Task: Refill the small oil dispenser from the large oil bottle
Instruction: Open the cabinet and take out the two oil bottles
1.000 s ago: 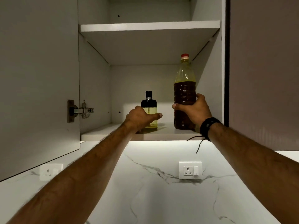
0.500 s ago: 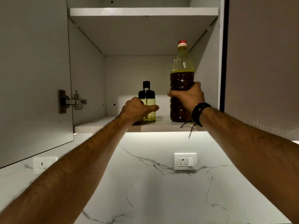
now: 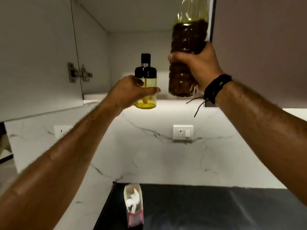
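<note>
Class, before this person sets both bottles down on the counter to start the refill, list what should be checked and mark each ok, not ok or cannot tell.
1. Left hand grips the small dispenser firmly: ok.
2. Right hand holds the large oil bottle securely: ok.
3. Dispenser's black top in place: ok.
4. Large bottle's cap on: cannot tell, its top is out of frame.
5. Both bottles upright: ok, nearly vertical.
6. Free landing spot on the dark counter: ok, though an open packet stands near its left edge.

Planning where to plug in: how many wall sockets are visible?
2: one socket on the marble wall below the right hand; another left, partly behind the left forearm.
</note>
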